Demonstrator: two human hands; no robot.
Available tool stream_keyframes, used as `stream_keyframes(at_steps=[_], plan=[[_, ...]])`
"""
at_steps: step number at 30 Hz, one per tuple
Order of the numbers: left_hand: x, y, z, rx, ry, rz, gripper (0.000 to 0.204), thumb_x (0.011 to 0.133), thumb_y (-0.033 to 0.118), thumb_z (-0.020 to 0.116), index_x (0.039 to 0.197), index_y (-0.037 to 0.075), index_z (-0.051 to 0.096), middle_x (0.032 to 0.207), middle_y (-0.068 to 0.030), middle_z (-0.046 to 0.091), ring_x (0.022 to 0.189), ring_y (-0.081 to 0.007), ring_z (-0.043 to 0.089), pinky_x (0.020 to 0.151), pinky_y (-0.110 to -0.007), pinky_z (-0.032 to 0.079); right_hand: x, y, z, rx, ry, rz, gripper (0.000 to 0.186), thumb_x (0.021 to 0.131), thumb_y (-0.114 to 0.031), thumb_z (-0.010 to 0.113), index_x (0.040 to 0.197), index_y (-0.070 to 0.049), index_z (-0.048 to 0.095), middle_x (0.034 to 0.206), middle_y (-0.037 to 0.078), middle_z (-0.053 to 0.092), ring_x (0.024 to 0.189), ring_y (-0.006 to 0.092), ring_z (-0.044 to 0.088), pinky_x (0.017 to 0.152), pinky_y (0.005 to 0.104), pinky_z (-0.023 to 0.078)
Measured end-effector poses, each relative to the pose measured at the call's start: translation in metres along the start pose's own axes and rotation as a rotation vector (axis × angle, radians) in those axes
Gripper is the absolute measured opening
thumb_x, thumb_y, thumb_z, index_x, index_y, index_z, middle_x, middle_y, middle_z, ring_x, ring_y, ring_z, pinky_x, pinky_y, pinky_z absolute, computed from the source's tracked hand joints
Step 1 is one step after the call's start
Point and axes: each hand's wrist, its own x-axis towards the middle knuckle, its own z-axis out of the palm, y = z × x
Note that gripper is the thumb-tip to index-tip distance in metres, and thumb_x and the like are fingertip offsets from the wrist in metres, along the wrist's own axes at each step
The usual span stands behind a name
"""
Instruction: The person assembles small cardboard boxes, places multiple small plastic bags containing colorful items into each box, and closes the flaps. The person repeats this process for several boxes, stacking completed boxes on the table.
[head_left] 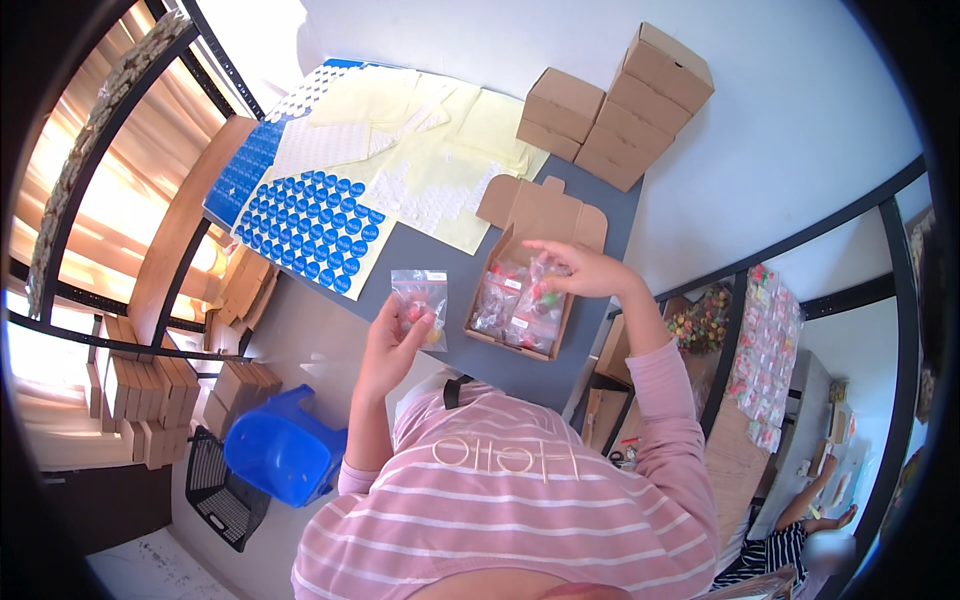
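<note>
My left hand [382,348] grips a small clear zip bag [432,288] with red and yellow pieces inside, held upright left of an opened cardboard box [552,218]. The box lies on the grey table with its lid folded back. Inside it are several similar bags [497,303] of colourful pieces, each with a small white label. Over the box's right side hovers my right hand [592,273], its index finger stretched out and thumb apart, touching or just above a bag [541,300] with red and green pieces. The exact contact is hard to make out.
Sheets of round blue stickers [310,225] and pale yellow backing sheets [420,195] cover the table's far left. Closed cardboard boxes [640,100] are stacked at the back right. A blue stool [285,445] and black crate [222,490] stand lower left. Another person [790,545] works at far right.
</note>
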Motion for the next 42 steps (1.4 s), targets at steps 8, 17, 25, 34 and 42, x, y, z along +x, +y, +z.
stream_keyframes(at_steps=[8, 17, 25, 34, 42], plan=[[0.016, 0.013, 0.014, -0.071, -0.137, 0.025, 0.026, 0.093, 0.009, 0.056, 0.117, 0.001, 0.050, 0.102, -0.0022, 0.056, 0.092, -0.0074, 0.054, 0.076, -0.022, 0.046, -0.020, -0.011, 0.010, -0.378, 0.136, 0.068, 0.060, 0.082, -0.011, 0.060, 0.138, -0.008, 0.039, 0.121, 0.017, 0.053, 0.114, 0.0315, 0.051, 0.096, 0.0373, 0.043], [0.047, 0.023, 0.025, 0.231, -0.348, 0.124, 0.039, 0.085, 0.013, 0.066, 0.118, 0.001, 0.050, 0.095, -0.0024, 0.059, 0.084, -0.0073, 0.052, 0.068, -0.023, 0.044, -0.010, -0.041, 0.025, -0.044, 0.390, -0.199, 0.052, 0.086, -0.011, 0.062, 0.135, -0.005, 0.043, 0.115, 0.010, 0.057, 0.102, 0.0171, 0.056, 0.087, 0.0319, 0.046], [0.069, 0.046, 0.031, 0.220, -0.376, 0.149, 0.058, 0.082, 0.014, 0.070, 0.130, 0.000, 0.039, 0.101, -0.0092, 0.060, 0.082, -0.0115, 0.059, 0.068, -0.024, 0.047, 0.000, -0.069, 0.032, 0.128, 0.308, -0.062, 0.043, 0.084, -0.011, 0.065, 0.124, -0.002, 0.052, 0.083, -0.001, 0.059, 0.069, 0.0056, 0.053, 0.059, 0.0231, 0.043], [0.120, 0.035, 0.060, 0.075, -0.380, 0.107, 0.039, 0.085, 0.018, 0.068, 0.115, 0.000, 0.049, 0.104, -0.0117, 0.061, 0.085, -0.0122, 0.062, 0.067, -0.026, 0.048, -0.037, -0.063, 0.060, -0.062, 0.602, -0.005, 0.042, 0.080, -0.016, 0.069, 0.118, -0.003, 0.055, 0.079, 0.005, 0.056, 0.066, 0.0146, 0.056, 0.062, 0.0289, 0.045], [0.127, 0.025, 0.068, 0.977, -0.595, 0.494, 0.026, 0.089, 0.020, 0.056, 0.113, 0.010, 0.056, 0.118, -0.0073, 0.058, 0.111, -0.0268, 0.052, 0.096, -0.049, 0.029, -0.061, -0.026, 0.086, -0.522, 0.925, 0.059, 0.042, 0.082, -0.021, 0.066, 0.118, -0.003, 0.056, 0.114, 0.011, 0.060, 0.101, 0.0328, 0.051, 0.087, 0.0401, 0.042]])
